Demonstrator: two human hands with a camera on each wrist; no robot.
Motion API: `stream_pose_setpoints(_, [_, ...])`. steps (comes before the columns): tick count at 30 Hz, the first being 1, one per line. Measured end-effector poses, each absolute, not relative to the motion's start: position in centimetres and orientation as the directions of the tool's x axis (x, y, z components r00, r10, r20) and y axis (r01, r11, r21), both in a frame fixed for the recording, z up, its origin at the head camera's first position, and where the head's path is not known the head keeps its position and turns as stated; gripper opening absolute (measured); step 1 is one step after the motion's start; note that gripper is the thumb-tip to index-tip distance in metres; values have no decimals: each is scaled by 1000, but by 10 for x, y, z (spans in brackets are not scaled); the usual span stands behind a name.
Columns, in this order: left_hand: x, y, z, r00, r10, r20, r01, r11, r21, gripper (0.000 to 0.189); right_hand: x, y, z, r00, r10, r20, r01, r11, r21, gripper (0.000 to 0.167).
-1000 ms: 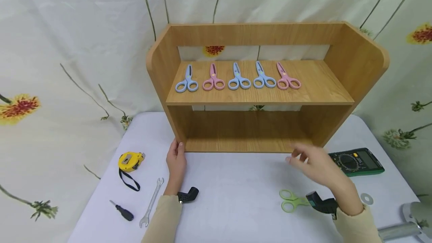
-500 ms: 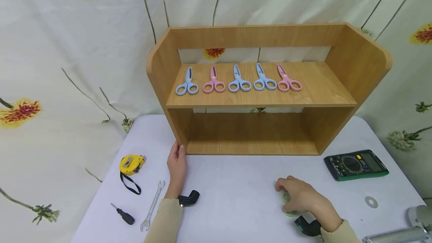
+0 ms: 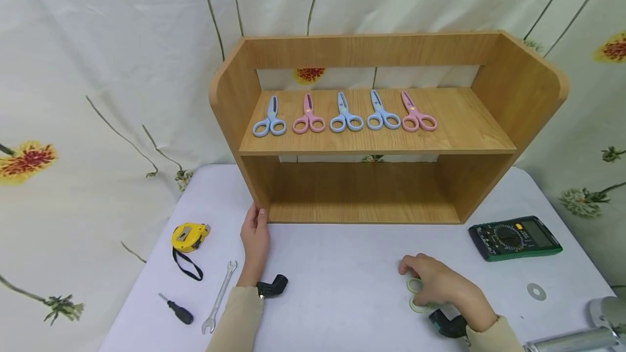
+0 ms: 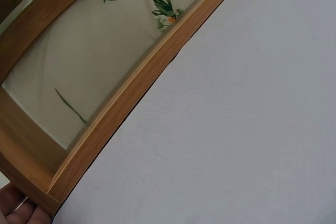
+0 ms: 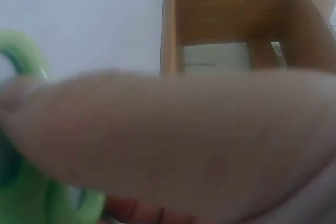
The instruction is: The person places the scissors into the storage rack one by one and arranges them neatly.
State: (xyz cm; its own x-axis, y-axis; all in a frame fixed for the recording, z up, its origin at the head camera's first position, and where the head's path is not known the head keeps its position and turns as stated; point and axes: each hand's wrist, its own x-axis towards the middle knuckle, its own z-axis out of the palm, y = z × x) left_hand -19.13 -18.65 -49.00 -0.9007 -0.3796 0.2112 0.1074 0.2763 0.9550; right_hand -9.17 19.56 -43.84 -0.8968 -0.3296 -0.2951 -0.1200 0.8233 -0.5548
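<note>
My left hand [image 3: 255, 246] grips the lower left front corner of a two-level wooden shelf [image 3: 469, 118]; in the left wrist view its fingers [image 4: 23, 211] show at that corner. On the white table, my right hand [image 3: 440, 284] holds a pair of green-handled scissors [image 5: 23, 203], with the thumb across the handles and other fingers beneath in the right wrist view. The hand hides the blades. On the upper level lies a row of closed scissors, blades pointing back: blue scissors [image 3: 270, 118], pink scissors [image 3: 308, 115], two more blue pairs, then pink scissors [image 3: 415, 115] at the right.
Left of the left arm lie a yellow tape measure [image 3: 188, 236], a screwdriver [image 3: 178, 310] and a wrench [image 3: 219, 297]. A multimeter [image 3: 515, 239], a washer [image 3: 536, 291] and a metal cylinder [image 3: 574, 339] are at the right. Flowered cloth [image 3: 146, 42] hangs behind.
My right hand has come down from beside the shelf's lower right front to the green scissors and taken hold of them. The left hand stays at the shelf corner.
</note>
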Motion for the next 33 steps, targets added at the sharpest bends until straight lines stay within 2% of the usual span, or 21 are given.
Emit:
stream_pose_setpoints(11, [-193,-186,-493,-896,-385,221,115,281,953,47,-104,203,-449,-968,-199,-151,-103,869,-485,28])
stream_pose_setpoints(21, [-195,-187,-492,-896,-387,218,109,284,953,47,-118,234,-459,-991,29,-132,89,876,-475,33])
stream_pose_setpoints(26, [-194,-187,-491,-893,-391,221,110,285,952,46,-118,234,-458,-988,45,-150,110,880,-463,35])
stream_pose_setpoints(30, [-194,-187,-491,-893,-391,223,119,273,955,46,-114,231,-452,-970,-6,-245,106,890,-444,35])
stream_pose_setpoints(33, [-193,-186,-491,-894,-390,220,122,262,957,46,-112,228,-447,-970,-36,-241,73,900,-430,32])
